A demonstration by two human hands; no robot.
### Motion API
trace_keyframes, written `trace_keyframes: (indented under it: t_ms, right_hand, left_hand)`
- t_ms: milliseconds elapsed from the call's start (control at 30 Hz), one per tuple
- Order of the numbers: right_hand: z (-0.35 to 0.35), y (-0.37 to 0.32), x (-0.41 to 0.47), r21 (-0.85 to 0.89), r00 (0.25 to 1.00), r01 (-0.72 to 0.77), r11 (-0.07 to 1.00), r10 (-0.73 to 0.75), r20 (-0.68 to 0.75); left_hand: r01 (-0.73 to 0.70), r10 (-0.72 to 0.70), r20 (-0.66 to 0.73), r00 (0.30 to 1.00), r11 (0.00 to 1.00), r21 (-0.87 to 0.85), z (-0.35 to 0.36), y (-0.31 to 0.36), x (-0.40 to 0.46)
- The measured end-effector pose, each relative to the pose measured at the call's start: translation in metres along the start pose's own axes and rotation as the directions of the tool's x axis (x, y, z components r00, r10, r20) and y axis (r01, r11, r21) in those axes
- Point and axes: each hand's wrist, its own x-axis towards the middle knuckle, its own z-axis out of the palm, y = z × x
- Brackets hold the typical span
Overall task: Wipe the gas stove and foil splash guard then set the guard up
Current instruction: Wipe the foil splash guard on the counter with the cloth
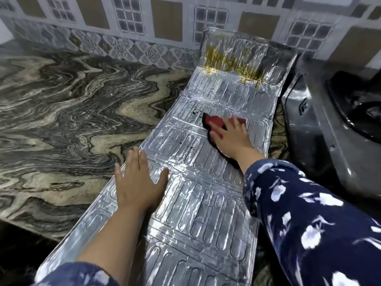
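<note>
The foil splash guard (191,205) lies unfolded and flat along the marble counter, its far panel bent up against the wall with yellow grease streaks on it. Dark specks dot the middle panels. My right hand (231,135) presses flat on a red cloth (215,122) on the guard's middle panel. My left hand (136,182) rests flat with fingers spread on the guard's left edge, nearer to me. The gas stove (321,120) stands at the right, beside the guard, only partly in view.
The marble counter (61,120) stretches to the left of the guard. A tiled wall (123,27) runs along the back. The counter's front edge (31,226) is at lower left, with dark space below it.
</note>
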Motion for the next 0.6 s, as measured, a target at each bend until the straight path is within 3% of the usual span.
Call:
trace_keyframes:
  t_ms: [233, 600]
  right_hand:
    - [0.024, -0.093, -0.063, 0.039, 0.942, 0.335, 0.941, -0.336, 0.014]
    - [0.027, -0.134, -0.058, -0.055, 0.858, 0.514, 0.856, -0.514, 0.019]
  left_hand:
    - [-0.017, 0.018, 0.040, 0.999, 1.000, -0.024, -0.004, -0.010, -0.009]
    - [-0.012, 0.012, 0.001, 1.000, 0.999, -0.047, -0.012, -0.033, -0.032]
